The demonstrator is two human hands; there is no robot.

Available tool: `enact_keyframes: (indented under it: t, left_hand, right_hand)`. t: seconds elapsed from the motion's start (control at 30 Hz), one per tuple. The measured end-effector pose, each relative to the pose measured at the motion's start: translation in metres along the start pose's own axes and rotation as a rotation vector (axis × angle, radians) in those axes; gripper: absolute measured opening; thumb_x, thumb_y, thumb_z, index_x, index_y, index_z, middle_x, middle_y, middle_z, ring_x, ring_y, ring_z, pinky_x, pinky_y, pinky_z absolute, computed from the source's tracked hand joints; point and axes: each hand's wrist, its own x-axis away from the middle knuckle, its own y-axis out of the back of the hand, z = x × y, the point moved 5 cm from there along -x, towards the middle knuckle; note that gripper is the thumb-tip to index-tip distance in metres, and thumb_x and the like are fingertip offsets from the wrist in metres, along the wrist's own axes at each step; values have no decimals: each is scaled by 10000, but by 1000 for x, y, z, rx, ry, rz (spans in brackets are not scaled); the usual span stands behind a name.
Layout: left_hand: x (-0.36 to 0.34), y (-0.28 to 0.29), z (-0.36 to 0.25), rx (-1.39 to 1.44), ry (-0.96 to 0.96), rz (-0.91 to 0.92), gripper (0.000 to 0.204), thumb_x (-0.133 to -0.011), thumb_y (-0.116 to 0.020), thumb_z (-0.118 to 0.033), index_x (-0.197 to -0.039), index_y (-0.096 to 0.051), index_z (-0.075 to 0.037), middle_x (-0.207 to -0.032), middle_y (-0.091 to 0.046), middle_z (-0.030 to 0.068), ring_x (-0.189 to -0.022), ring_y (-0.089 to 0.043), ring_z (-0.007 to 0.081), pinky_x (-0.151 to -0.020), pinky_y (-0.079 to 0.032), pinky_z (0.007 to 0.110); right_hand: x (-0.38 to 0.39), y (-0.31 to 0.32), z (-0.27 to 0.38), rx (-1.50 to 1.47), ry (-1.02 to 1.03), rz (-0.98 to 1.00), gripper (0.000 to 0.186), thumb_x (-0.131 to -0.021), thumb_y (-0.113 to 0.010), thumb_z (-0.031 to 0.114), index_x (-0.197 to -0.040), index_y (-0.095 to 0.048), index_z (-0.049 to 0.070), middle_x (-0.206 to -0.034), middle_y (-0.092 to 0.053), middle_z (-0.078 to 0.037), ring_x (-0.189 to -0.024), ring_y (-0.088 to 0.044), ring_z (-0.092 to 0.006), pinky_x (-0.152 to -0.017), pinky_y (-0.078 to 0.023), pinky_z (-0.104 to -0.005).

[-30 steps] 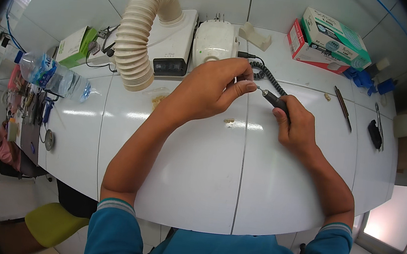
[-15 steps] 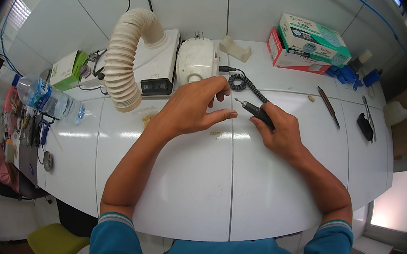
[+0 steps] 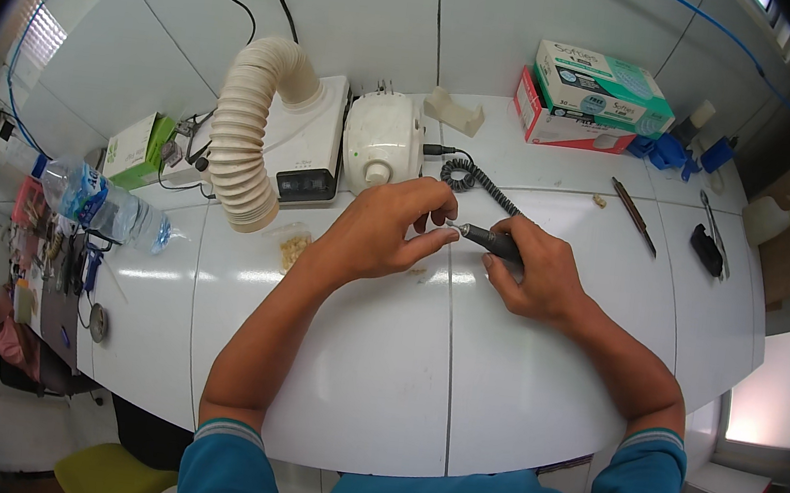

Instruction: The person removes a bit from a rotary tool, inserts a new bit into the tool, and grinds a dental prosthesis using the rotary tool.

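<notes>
My right hand [image 3: 548, 276] is closed around a dark rotary handpiece [image 3: 497, 244], its bit pointing left. The bit's tip is at the fingertips of my left hand [image 3: 379, 233], whose thumb and fingers are bent together in a pinch. Whatever they hold is too small and too covered to make out. A coiled black cord [image 3: 487, 189] runs from behind the handpiece to the white control unit [image 3: 384, 133]. Beside my left wrist lies a small clear container [image 3: 291, 249] of tan pieces, partly behind the forearm.
A ribbed extraction hose [image 3: 243, 146] arches over a white box [image 3: 330, 132] at back left, near a water bottle [image 3: 107, 204]. Stacked cartons [image 3: 595, 94] stand at back right. A brown pen-like tool [image 3: 634, 216] and tweezers [image 3: 716, 234] lie at right. Another person [image 3: 19, 340] sits far left.
The handpiece and my left fingertips have come together, closing the small gap between bit and fingers. The whole view has shifted slightly, so the bench things appear lower.
</notes>
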Motion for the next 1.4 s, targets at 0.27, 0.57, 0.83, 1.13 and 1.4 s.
enact_keyframes:
  t: [0.27,0.57,0.83,1.13,1.4]
  left_hand:
    - [-1,-4,2,-13,-1,15,239,-960,-869,-150,-1096,-713,-31,-965,-727,79,-797,-682,211,-717,-535,366]
    - [-1,-4,3,27,-28,19,228,-955,-874,-136,-1083,-717,-31,-943,-704,65,-786,-671,190,-702,-526,359]
    - [-1,-5,3,18,-26,28,231,-952,-884,-144,-1070,-719,-35,-933,-695,59,-780,-667,182,-670,-512,352]
    - [0,1,-3,65,-48,18,193,-967,-864,-123,-1041,-709,-33,-894,-672,61,-757,-638,179,-650,-469,344]
    - [1,28,-3,57,6,-181,88,-976,-777,-47,-996,-693,-32,-893,-686,31,-737,-601,143,-647,-451,321]
  right_hand:
    - [2,-1,-1,-3,61,5,286,-930,-814,183,-1136,-685,32,-950,-714,-133,-751,-736,-344,-675,-590,-447]
    - [1,-6,-3,2,112,23,287,-950,-830,162,-1169,-700,31,-957,-688,-114,-667,-703,-319,-601,-570,-429]
    - [2,-5,-3,14,132,18,311,-934,-856,144,-1185,-697,50,-932,-679,-109,-674,-709,-321,-604,-578,-439]
    - [-1,-4,0,-36,127,-11,251,-939,-848,118,-1124,-687,67,-903,-683,-108,-679,-708,-338,-604,-565,-447]
    - [-3,-7,-5,-42,55,-41,243,-944,-838,151,-1119,-684,78,-906,-709,-107,-683,-712,-337,-623,-570,-450]
